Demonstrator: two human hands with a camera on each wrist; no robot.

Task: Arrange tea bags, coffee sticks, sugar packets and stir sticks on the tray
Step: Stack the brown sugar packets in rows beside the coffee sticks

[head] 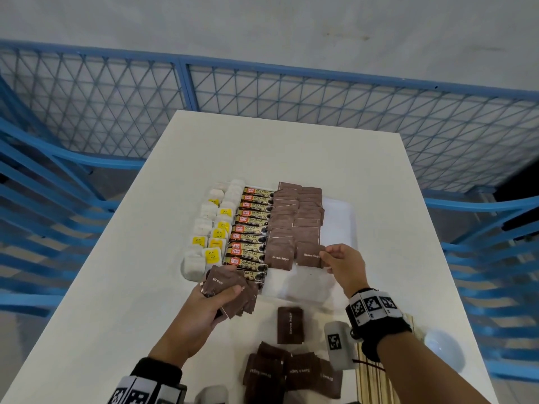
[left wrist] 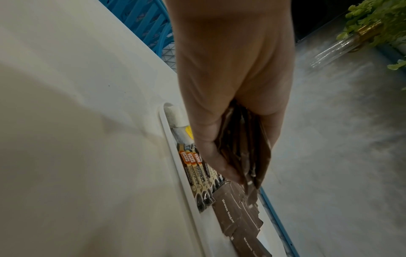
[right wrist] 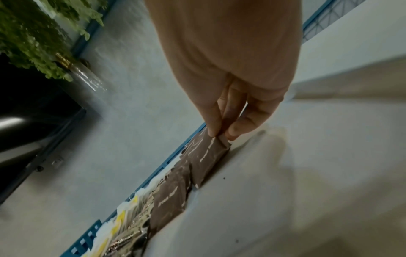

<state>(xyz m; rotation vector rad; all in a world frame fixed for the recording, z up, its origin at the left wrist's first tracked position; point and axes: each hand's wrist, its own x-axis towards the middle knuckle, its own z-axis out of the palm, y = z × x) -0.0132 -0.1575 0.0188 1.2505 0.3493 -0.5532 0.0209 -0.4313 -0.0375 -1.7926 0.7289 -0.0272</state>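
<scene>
A white tray (head: 339, 212) on the white table carries rows of tea bags (head: 210, 228), coffee sticks (head: 250, 228) and brown sugar packets (head: 294, 217). My right hand (head: 341, 262) pinches the edge of one brown sugar packet (head: 309, 255) at the near end of the right-hand sugar row; the right wrist view shows thumb and fingers on that packet (right wrist: 208, 156). My left hand (head: 204, 307) grips a fanned stack of sugar packets (head: 233, 290) over the tray's near left corner, the stack (left wrist: 243, 147) held between thumb and fingers.
Loose sugar packets (head: 290, 325) and a pile of them (head: 291, 371) lie on the table near me. Wooden stir sticks (head: 373, 380) lie under my right forearm, beside a white bowl (head: 444, 349). Blue mesh fencing (head: 262, 91) surrounds the table.
</scene>
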